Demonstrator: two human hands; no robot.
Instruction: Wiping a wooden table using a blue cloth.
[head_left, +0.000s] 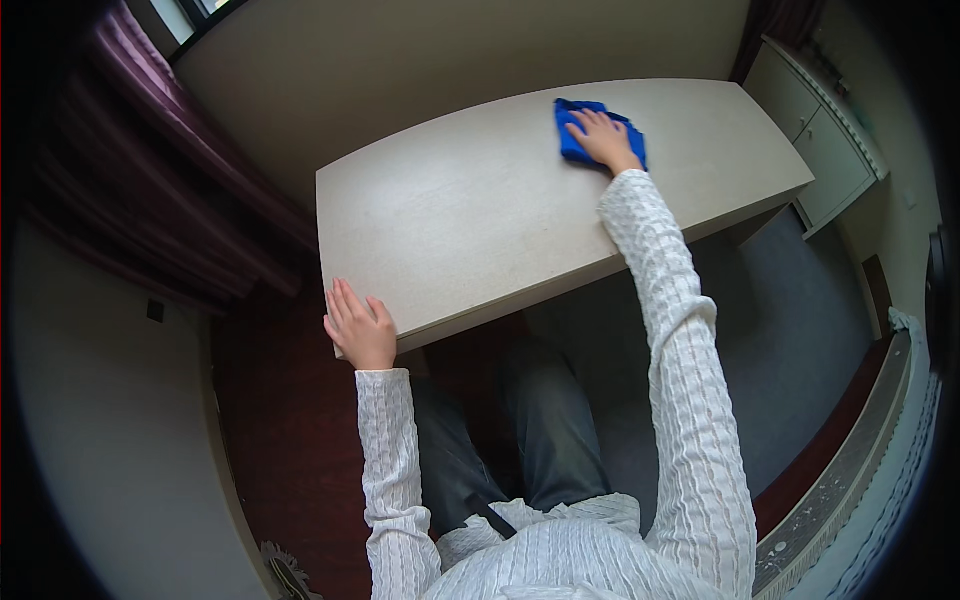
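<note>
A pale desk (450, 217) stands before me, its long front edge slanting up to the right. Near the far edge, right of the middle, lies a folded blue cloth (574, 146). My right hand (604, 139) presses flat on that cloth with its fingers spread, the arm stretched across the desktop. At the near left corner my left hand (361, 324) rests on the desk, palm down and holding nothing. Its fingers reach over the left edge.
Purple curtains (172, 180) hang at the left below a window (191, 19). A white cabinet (832, 150) stands beyond the desk's right end. Along the right side runs a bed (847, 472). A grey rug (795, 322) covers part of the dark red floor (300, 435).
</note>
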